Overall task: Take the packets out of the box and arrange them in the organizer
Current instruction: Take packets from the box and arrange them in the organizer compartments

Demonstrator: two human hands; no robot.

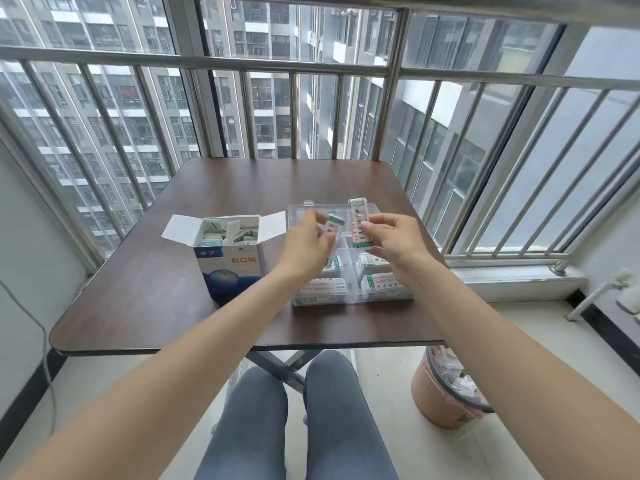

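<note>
The left hand (306, 242) is motion-blurred, its fingertips smeared, and it covers most of the small white green-edged packet (335, 221) at its 1 o'clock. The right hand (394, 242) hides the lower end of the long white packet (359, 225). Both forearms mask parts of the clear plastic compartment organizer (381, 211). Print on the packets is too small to read. The pink waste bin (440, 396) is partly hidden by the right forearm.

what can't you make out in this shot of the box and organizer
Head view only:
- Organizer middle compartments: hidden behind the left hand and right hand.
- Left hand's packet: motion-blurred and mostly covered by the fingers; print unreadable.
- Right hand's packet: lettering too small to read.
- Box: packet count inside unclear; its walls hide the lower ones.
- Bin: contents blurred, partly behind the right forearm.
</note>
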